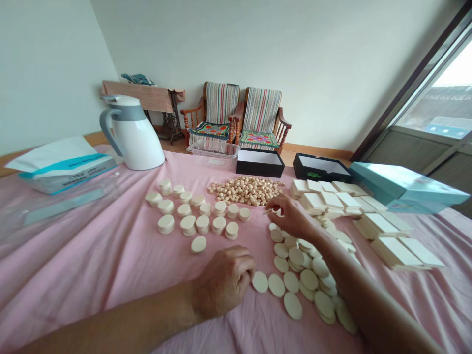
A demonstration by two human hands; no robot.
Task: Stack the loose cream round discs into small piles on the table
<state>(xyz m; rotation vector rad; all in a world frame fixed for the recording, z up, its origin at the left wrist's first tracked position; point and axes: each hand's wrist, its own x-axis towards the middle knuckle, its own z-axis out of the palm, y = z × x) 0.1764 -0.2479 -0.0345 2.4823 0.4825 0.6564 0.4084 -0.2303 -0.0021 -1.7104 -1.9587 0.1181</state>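
While the left hand [225, 280] lies curled beside loose discs [309, 279], the right hand [290, 215] pinches a pale piece [268, 212] beyond them

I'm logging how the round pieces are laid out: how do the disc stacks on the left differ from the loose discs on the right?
The disc stacks stand in rough rows, while the loose discs lie scattered and overlapping. The right forearm crosses in front of some loose discs; no arm crosses the disc stacks. Both consist of pale, flat, round pieces on the pink cloth.
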